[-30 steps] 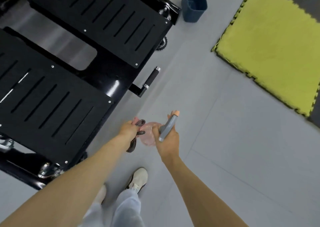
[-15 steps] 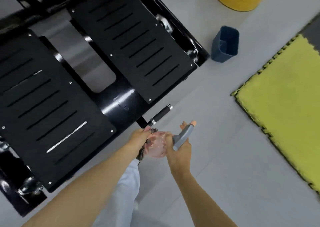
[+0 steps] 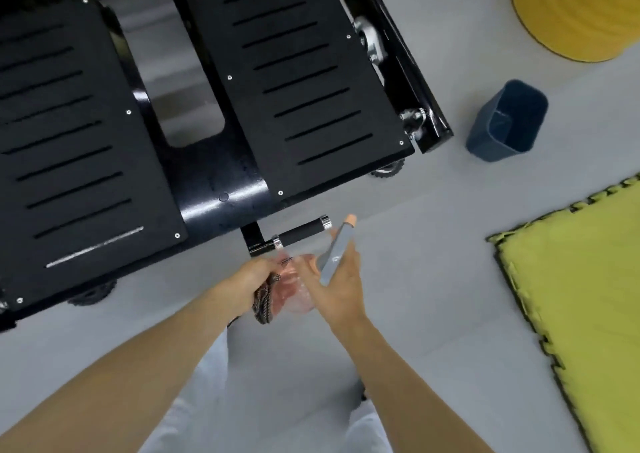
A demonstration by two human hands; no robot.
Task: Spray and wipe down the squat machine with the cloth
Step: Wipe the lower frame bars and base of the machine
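Ahead, squat machine handle [image 3: 301, 232], blue bin [image 3: 483, 137], yellow mat [image 3: 581, 279]

Squat machine [image 3: 214, 189] at upper left, both hands close together just before its handle [image 3: 301, 232].

Left footplate [image 3: 69, 123] and right footplate [image 3: 304, 82] side by side on the machine, a gap between them; handle jutting rightward off the near edge. Just before the handle, left hand [image 3: 249, 279] with the cloth [image 3: 265, 300] in it; beside it to the right, right hand [image 3: 341, 286] round the spray bottle [image 3: 294, 290], bottle between the two hands. On the floor [image 3: 433, 331] right of the machine, a bin [image 3: 505, 120]; behind the bin, a drum [image 3: 581, 12]; nearer, at far right, a mat [image 3: 581, 296], well apart from the hands.
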